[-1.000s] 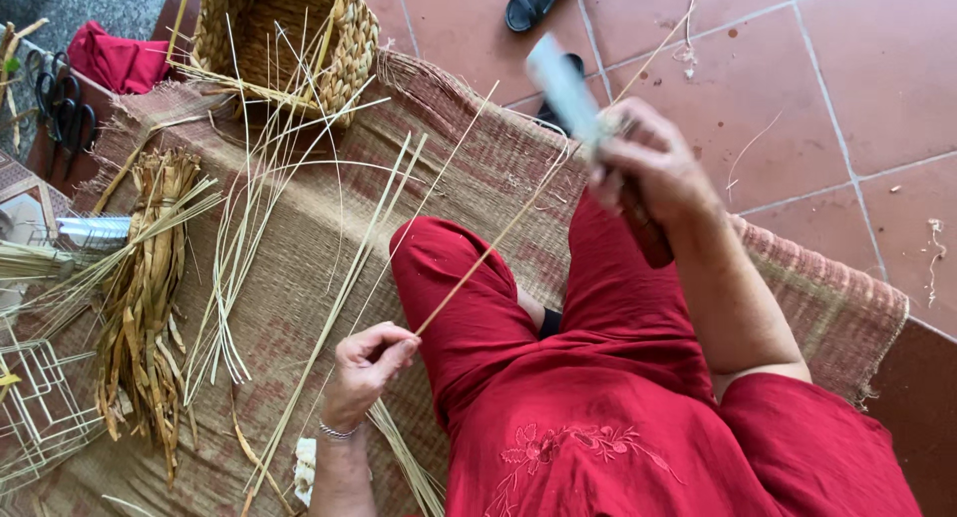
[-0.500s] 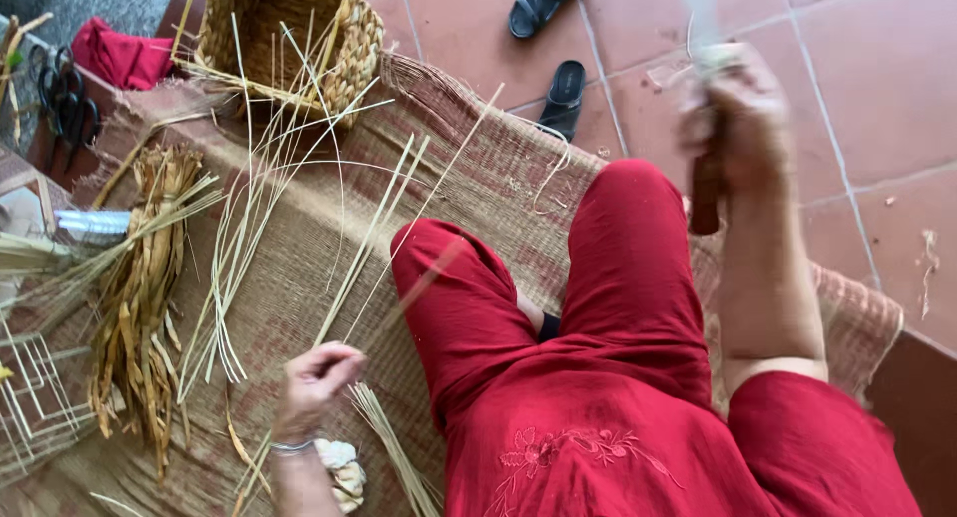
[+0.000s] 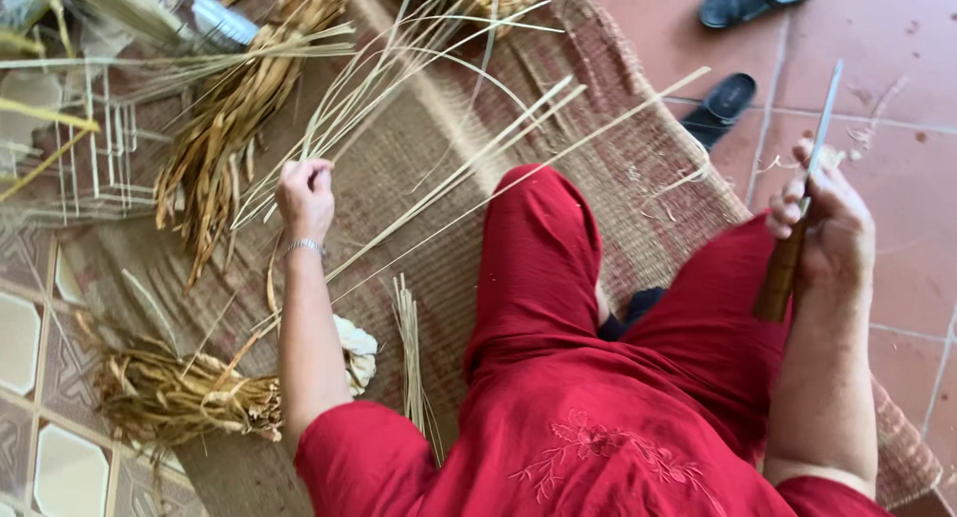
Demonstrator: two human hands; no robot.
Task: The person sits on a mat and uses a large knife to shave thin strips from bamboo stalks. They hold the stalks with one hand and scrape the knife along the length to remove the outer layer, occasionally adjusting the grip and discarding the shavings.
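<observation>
I sit on a woven mat (image 3: 454,193) in red clothes, legs stretched out. My left hand (image 3: 304,198) reaches forward to the left, its fingers curled onto a fan of long pale straw strips (image 3: 399,98) lying across the mat. Raised at the right, my right hand (image 3: 832,233) grips a knife by its brown wooden handle (image 3: 778,278). The thin blade (image 3: 825,118) points up and away from me. A thin curl of shaved fibre clings near the blade.
Brown dried leaf bundles lie at upper left (image 3: 219,128) and lower left (image 3: 169,397). A white wire frame (image 3: 100,158) sits at the left and a small strip bundle (image 3: 409,347) by my leg. Black sandals (image 3: 728,103) rest on red floor tiles.
My left hand let the single strip down and moved forward to the fan of strips. My right hand swung the knife to the right and holds it blade-up.
</observation>
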